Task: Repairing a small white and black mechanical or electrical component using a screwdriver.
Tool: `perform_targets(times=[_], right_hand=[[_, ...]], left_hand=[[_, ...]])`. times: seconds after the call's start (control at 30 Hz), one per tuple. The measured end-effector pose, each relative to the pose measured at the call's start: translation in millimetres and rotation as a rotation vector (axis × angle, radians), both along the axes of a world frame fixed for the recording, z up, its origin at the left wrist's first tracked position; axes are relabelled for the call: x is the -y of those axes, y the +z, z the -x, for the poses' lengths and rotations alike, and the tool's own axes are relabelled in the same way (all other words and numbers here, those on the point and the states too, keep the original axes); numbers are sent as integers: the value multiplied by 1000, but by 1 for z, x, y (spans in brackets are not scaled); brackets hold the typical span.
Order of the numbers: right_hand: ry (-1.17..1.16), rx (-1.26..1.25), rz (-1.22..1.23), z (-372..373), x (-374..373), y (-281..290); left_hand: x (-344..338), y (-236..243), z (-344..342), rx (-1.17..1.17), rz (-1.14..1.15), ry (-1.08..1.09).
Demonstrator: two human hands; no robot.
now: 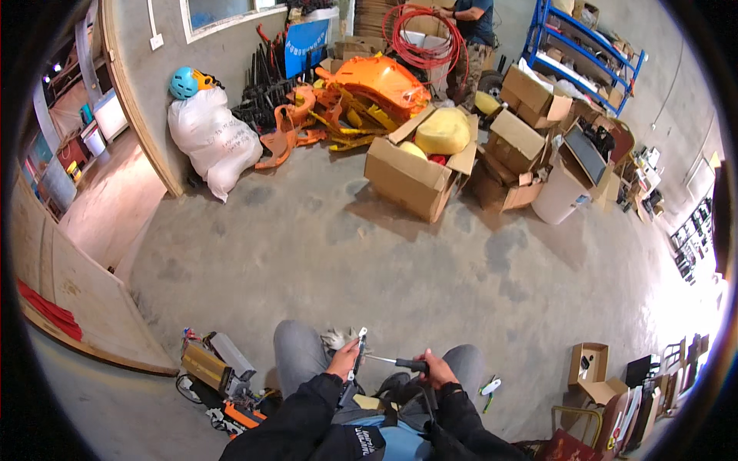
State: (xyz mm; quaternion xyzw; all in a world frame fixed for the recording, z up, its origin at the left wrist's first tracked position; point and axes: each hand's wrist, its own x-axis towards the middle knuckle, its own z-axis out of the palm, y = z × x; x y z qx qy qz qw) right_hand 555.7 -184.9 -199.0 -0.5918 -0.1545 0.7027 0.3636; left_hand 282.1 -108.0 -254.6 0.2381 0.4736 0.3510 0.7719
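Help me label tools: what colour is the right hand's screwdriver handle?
The screwdriver handle looks black in the head view.

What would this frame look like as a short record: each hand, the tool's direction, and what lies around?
Left hand: holds a narrow black-and-silver bar-shaped part
Right hand: grips a black-handled metal screwdriver
Tool direction: shaft points left toward the part; tip contact unclear
Left floor: gold box-shaped metal device
Floor ahead: open brown cardboard box holding a yellow rounded piece
Near doorway: white plastic sack, blue helmet on top
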Motion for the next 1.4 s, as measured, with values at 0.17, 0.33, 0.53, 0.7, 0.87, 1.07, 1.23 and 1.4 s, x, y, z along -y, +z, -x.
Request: perform_targets(times=[0.17, 0.33, 0.53, 0.7, 0.87, 1.07, 1.23, 1.4], right_hand=[[-171, -5, -135, 1, 2, -16], [-125, -154, -86, -9, -12, -1], [-85, 49, -82, -3, -20, 9], [-96, -49, -122, -5, -8, 14], [-171, -156, 47, 2, -10, 27], [-24, -5, -94, -1, -10, 10], [-195, -73, -10, 7, -16, 34], [-30, -15, 56, -1, -18, 26]], left_hand=[[3, -18, 4, 70, -5, -29], [-16, -18, 2, 84, -33, -82], [-18, 26, -3, 39, -29, 0], [-9, 38, -2, 16, 21, -8], [-7, 34, 3, 30, -10, -68], [-9, 24, 2, 41, 4, -59], [-12, 31, 1, 23, -18, -77], [-12, 41, -1, 20, 12, -77]])
